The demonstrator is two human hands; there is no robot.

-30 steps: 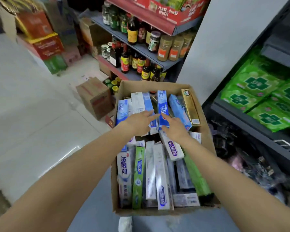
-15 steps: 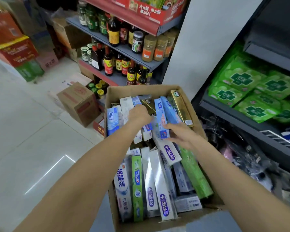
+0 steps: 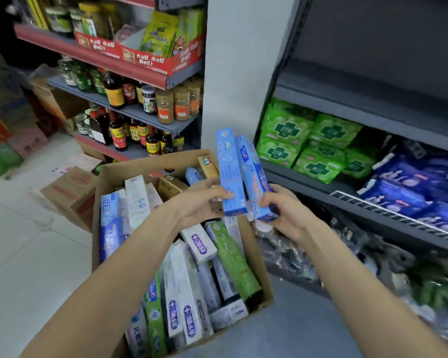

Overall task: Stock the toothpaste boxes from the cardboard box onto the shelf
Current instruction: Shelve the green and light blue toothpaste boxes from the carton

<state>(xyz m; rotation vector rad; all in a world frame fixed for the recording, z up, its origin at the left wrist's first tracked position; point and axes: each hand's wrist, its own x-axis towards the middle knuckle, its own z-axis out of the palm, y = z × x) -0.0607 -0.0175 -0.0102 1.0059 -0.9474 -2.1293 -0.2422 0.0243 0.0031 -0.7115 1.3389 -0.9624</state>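
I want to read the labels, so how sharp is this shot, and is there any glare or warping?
Head view: the two blue toothpaste boxes held over the brown cardboard box are fairly sharp, print soft; the blue packs on the right shelf are smeared; wide-angle bending curves the dark shelf frame; no strong glare.

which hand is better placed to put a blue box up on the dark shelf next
Probably the right hand. It grips a blue toothpaste box on the side nearest the dark shelf. The left hand holds the other blue box above the cardboard box, farther away.
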